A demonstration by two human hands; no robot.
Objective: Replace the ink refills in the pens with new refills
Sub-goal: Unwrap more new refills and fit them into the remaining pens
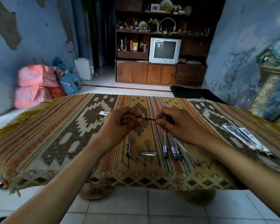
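Note:
Both hands hover over the middle of a patterned cloth-covered table (55,135). A thin dark ink refill (148,118) spans between them: my left hand (120,123) pinches its left end and my right hand (176,126) pinches its right end. Below the hands lie a single dark pen (128,146), a short silver pen part (147,153) with a tiny piece (148,148) above it, and a group of several pens (172,147) side by side. A packet of new refills (247,139) lies at the right of the table.
A small barcode label (104,113) lies on the cloth beyond my left hand. Stuffed bags (34,84) are piled on the floor at the left, and cushions (273,88) stand at the right. A cabinet with a television (164,50) stands at the far wall.

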